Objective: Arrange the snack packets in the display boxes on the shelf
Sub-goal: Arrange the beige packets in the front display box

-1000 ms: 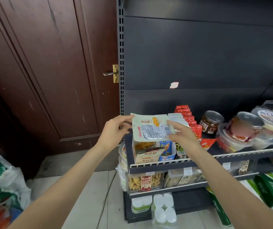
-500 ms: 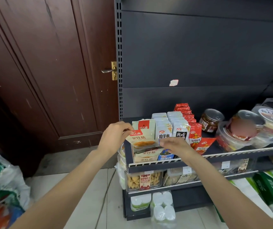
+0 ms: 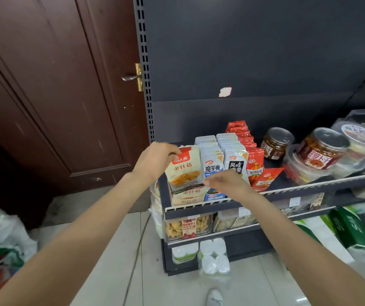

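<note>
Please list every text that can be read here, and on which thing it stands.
"金针菇": cream packet gripped by the left hand.
"金针菇": display box below it.
"魔芋爽": white-blue packet.
"风吃海带": grey packet, partly hidden by the right hand.
"麻辣": red packet.
"萝卜干": jar.
Price tags, lower boxes: too blurred.

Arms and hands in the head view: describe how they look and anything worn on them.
Both arms are bare as far as the frame shows, with no sleeves visible. The left hand and right hand wear no gloves, and no watch, bracelet or ring is visible.

left hand [image 3: 155,160] gripping snack packet [image 3: 184,168] top, right hand [image 3: 225,182] hovering beside it
</note>
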`<state>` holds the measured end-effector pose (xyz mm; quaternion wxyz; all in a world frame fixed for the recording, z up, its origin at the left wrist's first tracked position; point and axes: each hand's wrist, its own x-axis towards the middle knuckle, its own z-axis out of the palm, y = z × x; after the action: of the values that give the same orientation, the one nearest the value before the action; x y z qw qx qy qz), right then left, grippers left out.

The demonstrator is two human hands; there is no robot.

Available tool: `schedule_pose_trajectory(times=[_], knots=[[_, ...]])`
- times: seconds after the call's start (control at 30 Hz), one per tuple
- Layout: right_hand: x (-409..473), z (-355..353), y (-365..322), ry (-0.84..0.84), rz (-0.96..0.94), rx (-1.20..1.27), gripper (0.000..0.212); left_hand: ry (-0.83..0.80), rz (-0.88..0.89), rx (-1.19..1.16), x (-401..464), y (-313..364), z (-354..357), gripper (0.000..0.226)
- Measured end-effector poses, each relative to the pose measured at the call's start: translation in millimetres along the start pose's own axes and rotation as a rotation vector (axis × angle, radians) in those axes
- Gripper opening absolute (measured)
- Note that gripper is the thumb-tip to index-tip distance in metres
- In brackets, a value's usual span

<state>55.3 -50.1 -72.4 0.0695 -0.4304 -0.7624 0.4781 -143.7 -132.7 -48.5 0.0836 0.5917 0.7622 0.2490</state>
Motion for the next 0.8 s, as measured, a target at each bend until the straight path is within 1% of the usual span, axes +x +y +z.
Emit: schedule_pose_trajectory(times=[0.07, 0.2, 0.27, 0.33, 0.43, 0.5, 0.57, 0.67, 0.73, 0.8], knots=[[-1.6, 0.1, 1.7, -0.029, -0.012, 0.072, 0.022, -0.055, -0.004, 0.059, 3.2, 1.4, 12.5, 0.027], [1.0, -1.6, 8.1, -0.038, -0.023, 0.135, 0.032, -0.117, 0.007, 0.220, 9.1, -1.6, 32.6, 0.040], [2.5, -2.6, 9.4, -0.033, -0.021, 0.142, 0.033, -0.138, 0.048, 0.288, 9.9, -5.8, 37.3, 0.047], [4.0, -3.0, 9.4, -0.036, -0.023, 0.143, 0.032, -0.119, 0.125, 0.377, 11.0, -10.3, 37.8, 0.053], [6.6, -3.6, 9.7, -0.040, -0.020, 0.147, 0.033, -0.096, 0.210, 0.584, 13.0, -16.1, 38.3, 0.069], [7.9, -4.1, 9.7, -0.041, -0.008, 0.147, 0.033, -0.130, 0.205, 0.697, 13.5, -21.0, 40.7, 0.076], [8.5, -4.0, 9.9, -0.046, -0.008, 0.149, 0.032, -0.161, 0.180, 0.766, 13.6, -26.4, 43.9, 0.076], [8.1, -3.6, 10.7, -0.038, -0.010, 0.164, 0.032, -0.174, 0.197, 0.854, 15.1, -29.6, 45.3, 0.071], [7.4, -3.4, 10.0, -0.037, -0.008, 0.161, 0.032, -0.190, 0.184, 0.846, 15.1, -28.9, 45.0, 0.071], [7.0, -3.1, 8.8, -0.037, -0.005, 0.151, 0.032, -0.215, 0.173, 0.790, 13.3, -26.2, 43.0, 0.073]])
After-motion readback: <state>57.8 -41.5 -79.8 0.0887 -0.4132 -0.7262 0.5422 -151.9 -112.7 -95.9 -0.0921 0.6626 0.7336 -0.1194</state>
